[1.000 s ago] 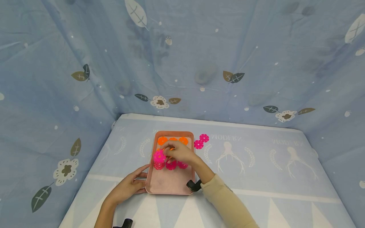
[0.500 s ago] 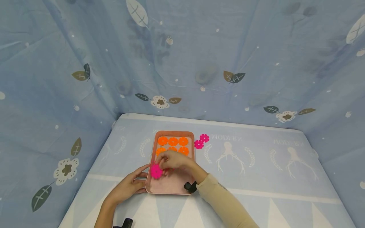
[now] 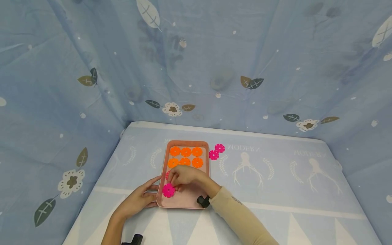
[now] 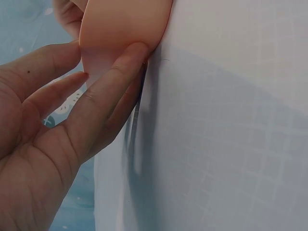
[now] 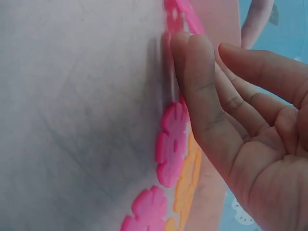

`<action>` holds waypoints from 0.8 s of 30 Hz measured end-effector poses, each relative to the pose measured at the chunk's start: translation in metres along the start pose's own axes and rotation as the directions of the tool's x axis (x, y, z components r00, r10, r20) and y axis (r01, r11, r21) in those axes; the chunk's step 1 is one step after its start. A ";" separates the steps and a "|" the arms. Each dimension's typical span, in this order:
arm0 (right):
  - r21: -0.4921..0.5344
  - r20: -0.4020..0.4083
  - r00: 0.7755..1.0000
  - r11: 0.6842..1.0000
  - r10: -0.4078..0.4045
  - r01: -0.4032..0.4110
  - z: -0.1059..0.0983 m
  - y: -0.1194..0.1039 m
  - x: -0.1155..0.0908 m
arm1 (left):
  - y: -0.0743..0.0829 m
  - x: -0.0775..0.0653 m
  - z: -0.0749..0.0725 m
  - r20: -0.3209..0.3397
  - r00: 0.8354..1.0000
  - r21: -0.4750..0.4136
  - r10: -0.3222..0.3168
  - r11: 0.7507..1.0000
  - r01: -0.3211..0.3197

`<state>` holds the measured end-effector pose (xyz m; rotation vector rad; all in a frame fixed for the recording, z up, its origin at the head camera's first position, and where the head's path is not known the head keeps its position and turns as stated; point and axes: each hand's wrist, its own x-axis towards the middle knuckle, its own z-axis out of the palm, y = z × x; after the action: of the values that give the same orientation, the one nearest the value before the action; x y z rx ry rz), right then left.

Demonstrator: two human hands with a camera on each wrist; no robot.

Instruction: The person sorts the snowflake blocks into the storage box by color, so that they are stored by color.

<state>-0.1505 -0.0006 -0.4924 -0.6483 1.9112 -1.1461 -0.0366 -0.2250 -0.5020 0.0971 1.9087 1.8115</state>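
In the head view, my right hand (image 3: 183,175) is low over the pink tray (image 3: 183,202). Its fingertips pinch the edge of a bright pink snowflake disc (image 3: 168,190) by the tray's left wall. From the right wrist, that disc (image 5: 190,17) shows just beyond the thumb tip, while other pink discs (image 5: 172,144) lie along the tray floor. My left hand (image 3: 137,200) rests against the tray's left side, fingers extended. The left wrist view has its fingertips touching the tray's outer wall (image 4: 125,24). Most of the row of pink discs is hidden under my right hand in the head view.
Two rows of orange discs (image 3: 185,152) fill the far part of the tray. Beyond its right rim, two pink discs (image 3: 214,155) lie on the patterned tablecloth (image 3: 275,170). Blue curtain (image 3: 196,68) surrounds the table at the back and sides.
My right hand has moved toward the tray's near left corner and lower with the pink snowflake disc, uncovering the orange rows. My left hand has stayed at the tray's side.
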 end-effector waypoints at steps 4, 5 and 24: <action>-0.046 -0.027 1.000 0.999 0.013 -0.015 -0.001 -0.003 -0.004 | 0.000 0.000 0.000 -0.014 1.000 0.002 -0.014 1.000 0.014; -0.053 -0.032 0.999 0.998 0.013 -0.014 -0.002 -0.003 -0.006 | 0.000 0.001 0.000 -0.016 1.000 0.003 -0.016 1.000 0.016; -0.096 -0.196 0.969 0.986 -0.152 0.135 -0.060 -0.003 -0.061 | -0.001 0.002 0.002 -0.035 0.999 0.013 -0.021 1.000 0.022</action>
<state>-0.1670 0.0724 -0.4513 -0.7492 2.1219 -1.2708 -0.0370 -0.2223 -0.5034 0.0500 1.9391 1.7973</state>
